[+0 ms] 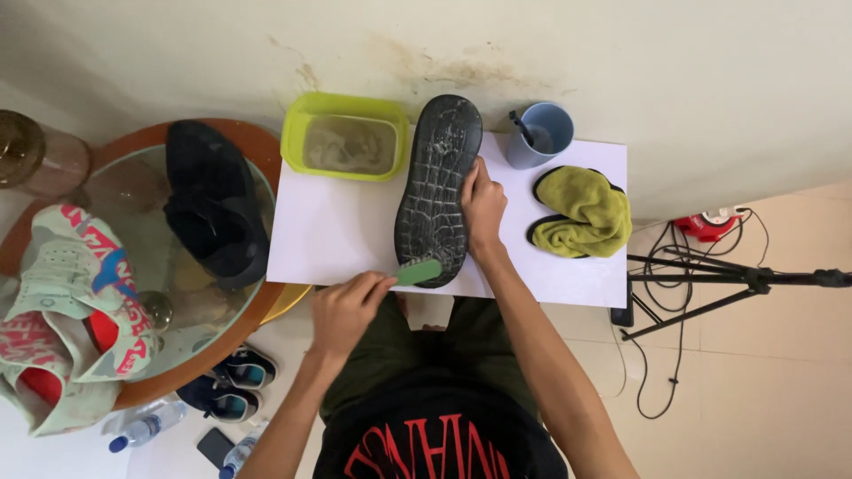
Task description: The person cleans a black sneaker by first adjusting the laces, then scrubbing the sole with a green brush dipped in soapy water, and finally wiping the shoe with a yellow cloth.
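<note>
**Shoe sole up on a white board, brush at its heel end**

A dark shoe [437,191] lies sole up near the middle of a white surface [337,239], its long axis running almost straight away from the person, toe at the far edge by the wall and heel at the near edge. The tread looks wet or soapy in patches.

The right hand [482,208] rests along the shoe's right edge, about halfway up its length, fingers curled onto the sole and pressing it in place; this grip is closed lightly against the shoe, not wrapped round it. The left hand [346,310] sits at the near edge of the surface, just left of the heel, its fingers pinched shut on a small green brush [419,271]. The brush points rightward and its head touches the heel end of the sole (so the shoe lies to the right of and beyond the left hand's grip, and the untouched length of sole stretches away toward the wall).

At the far left of the surface stands a green tub [346,137] of cloudy water, just beside the toe. To the right of the toe is a blue cup [540,135], and nearer, a yellow cloth [581,213] heaped on a second dark shoe. Off to the left, a round glass table [257,306] carries another black shoe [213,204].
</note>
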